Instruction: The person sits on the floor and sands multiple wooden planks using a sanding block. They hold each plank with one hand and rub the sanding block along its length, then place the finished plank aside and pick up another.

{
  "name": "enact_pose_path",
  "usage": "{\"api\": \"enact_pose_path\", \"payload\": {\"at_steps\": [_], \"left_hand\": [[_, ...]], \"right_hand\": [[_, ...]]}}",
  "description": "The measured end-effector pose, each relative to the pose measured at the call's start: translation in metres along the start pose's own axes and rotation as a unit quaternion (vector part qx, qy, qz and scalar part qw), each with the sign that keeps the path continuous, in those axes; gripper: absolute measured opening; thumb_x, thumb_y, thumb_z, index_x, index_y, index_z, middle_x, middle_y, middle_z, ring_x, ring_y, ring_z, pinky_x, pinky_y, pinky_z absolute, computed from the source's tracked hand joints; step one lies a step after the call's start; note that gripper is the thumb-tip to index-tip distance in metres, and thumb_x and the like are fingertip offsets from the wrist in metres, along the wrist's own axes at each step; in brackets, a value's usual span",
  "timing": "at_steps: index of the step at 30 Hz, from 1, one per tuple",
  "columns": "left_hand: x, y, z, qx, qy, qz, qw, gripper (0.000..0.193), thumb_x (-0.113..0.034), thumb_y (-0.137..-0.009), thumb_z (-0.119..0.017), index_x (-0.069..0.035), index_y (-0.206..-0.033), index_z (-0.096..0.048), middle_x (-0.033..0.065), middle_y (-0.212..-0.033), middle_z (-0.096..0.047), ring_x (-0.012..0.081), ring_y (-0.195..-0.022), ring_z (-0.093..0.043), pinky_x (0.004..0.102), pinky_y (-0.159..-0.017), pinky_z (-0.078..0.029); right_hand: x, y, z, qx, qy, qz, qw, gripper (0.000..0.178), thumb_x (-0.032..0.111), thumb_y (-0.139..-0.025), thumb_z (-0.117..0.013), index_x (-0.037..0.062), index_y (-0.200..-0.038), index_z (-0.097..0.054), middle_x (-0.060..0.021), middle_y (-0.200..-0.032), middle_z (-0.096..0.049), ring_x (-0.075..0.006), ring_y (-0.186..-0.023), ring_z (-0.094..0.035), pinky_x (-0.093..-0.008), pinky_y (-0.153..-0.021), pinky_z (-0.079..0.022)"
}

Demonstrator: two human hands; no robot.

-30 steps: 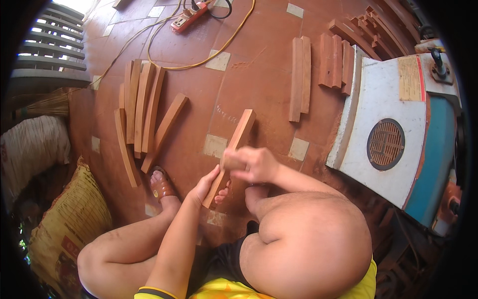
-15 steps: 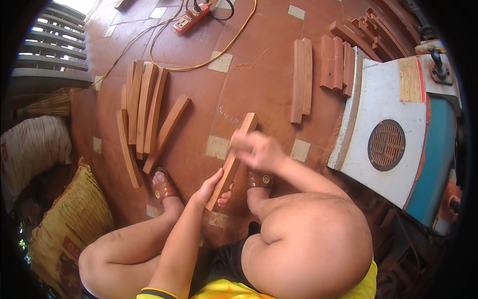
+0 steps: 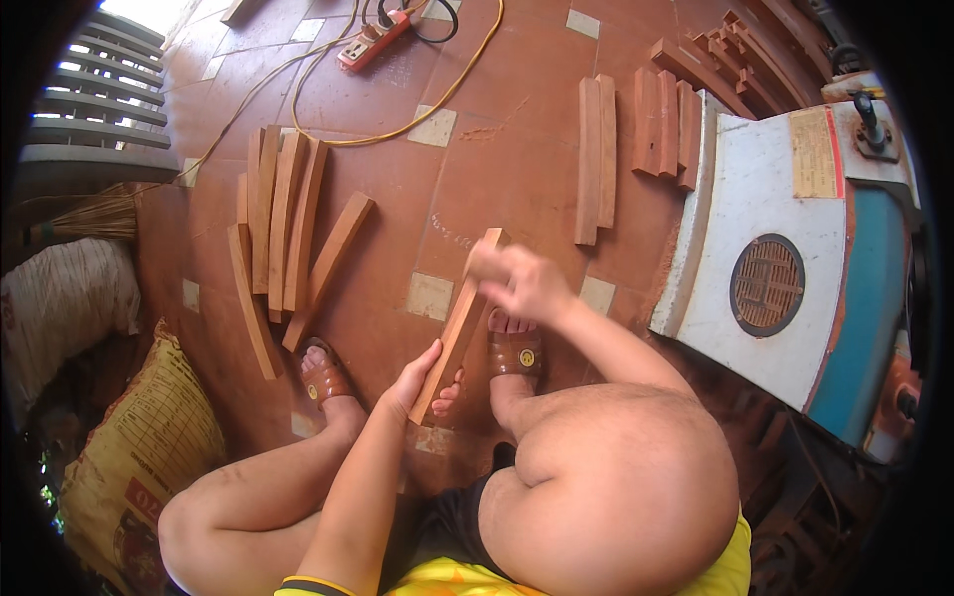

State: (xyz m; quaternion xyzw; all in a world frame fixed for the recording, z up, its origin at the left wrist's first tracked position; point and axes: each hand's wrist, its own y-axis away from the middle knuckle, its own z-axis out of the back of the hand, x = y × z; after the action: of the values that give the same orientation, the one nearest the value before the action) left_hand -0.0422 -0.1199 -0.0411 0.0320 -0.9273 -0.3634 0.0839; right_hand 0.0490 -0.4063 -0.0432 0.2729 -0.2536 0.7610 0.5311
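My left hand (image 3: 425, 385) is closed around the lower end of a squared wooden strip (image 3: 460, 333), which slants up and away over the floor between my feet. Curled over the strip's upper part is my right hand (image 3: 524, 283), its fingers slightly smeared by motion. Whatever lies under those fingers is hidden. Left of the strip, several similar wooden strips (image 3: 287, 219) lie side by side on the tiles, with one strip (image 3: 331, 266) lying aslant at the group's right side.
More wooden strips (image 3: 588, 159) lie at the right, near a white and teal machine (image 3: 770, 209). A red power strip (image 3: 374, 42) with a yellow cable (image 3: 447, 94) is at the far side. Filled sacks (image 3: 149, 427) stand at the left. My sandalled feet (image 3: 515, 348) flank the work.
My right hand stays over the upper part of the strip, shifted slightly and less blurred. My left hand keeps its hold. The whole view has moved a little.
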Motion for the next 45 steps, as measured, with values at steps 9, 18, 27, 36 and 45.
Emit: {"api": "enact_pose_path", "payload": {"at_steps": [9,18,27,36,45], "left_hand": [[0.012,-0.002,0.008,-0.015,0.009,-0.003,1.000,0.077,-0.082,-0.100,-0.035,-0.009,-0.103,-0.057,0.0066,-0.066,-0.049,0.0161,-0.044,-0.039,0.0311,-0.045,-0.034],[0.005,0.002,0.003,0.008,0.007,0.009,1.000,0.075,-0.082,-0.100,-0.039,-0.009,-0.102,-0.057,0.0057,-0.067,-0.050,0.0163,-0.046,-0.042,0.0306,-0.045,-0.036],[-0.001,0.005,0.011,0.006,-0.006,0.012,1.000,0.075,-0.082,-0.100,-0.038,-0.009,-0.101,-0.057,0.0042,-0.065,-0.048,0.0152,-0.045,-0.040,0.0300,-0.045,-0.034],[0.000,0.008,0.004,-0.037,-0.041,0.001,0.998,0.076,-0.082,-0.100,-0.038,-0.009,-0.100,-0.057,0.0054,-0.066,-0.050,0.0155,-0.046,-0.042,0.0304,-0.046,-0.037],[-0.003,0.009,-0.010,-0.051,-0.076,-0.010,0.996,0.073,-0.080,-0.099,-0.046,-0.008,-0.099,-0.057,0.0064,-0.069,-0.052,0.0176,-0.049,-0.046,0.0294,-0.048,-0.040]], "right_hand": [[0.061,0.038,-0.015,0.113,-0.043,0.105,0.987,0.064,0.048,-0.090,-0.078,0.0274,-0.149,-0.061,-0.0139,-0.103,-0.071,-0.0293,-0.069,-0.074,-0.0410,-0.062,-0.063],[-0.006,-0.002,0.000,-0.021,0.048,-0.062,0.997,0.058,0.040,-0.092,-0.077,0.0227,-0.145,-0.059,-0.0150,-0.100,-0.069,-0.0343,-0.077,-0.075,-0.0430,-0.064,-0.062],[0.028,0.018,-0.012,0.031,-0.010,0.013,0.999,0.067,0.042,-0.090,-0.080,0.0236,-0.150,-0.058,-0.0132,-0.102,-0.071,-0.0287,-0.072,-0.074,-0.0392,-0.062,-0.062],[0.054,0.036,-0.013,0.094,0.008,0.113,0.989,0.061,0.050,-0.090,-0.077,0.0311,-0.146,-0.062,-0.0121,-0.103,-0.071,-0.0263,-0.069,-0.074,-0.0384,-0.059,-0.063],[-0.004,-0.010,0.008,0.004,0.100,-0.097,0.990,0.065,0.039,-0.089,-0.080,0.0219,-0.149,-0.060,-0.0151,-0.100,-0.071,-0.0328,-0.076,-0.073,-0.0429,-0.066,-0.062]]}}
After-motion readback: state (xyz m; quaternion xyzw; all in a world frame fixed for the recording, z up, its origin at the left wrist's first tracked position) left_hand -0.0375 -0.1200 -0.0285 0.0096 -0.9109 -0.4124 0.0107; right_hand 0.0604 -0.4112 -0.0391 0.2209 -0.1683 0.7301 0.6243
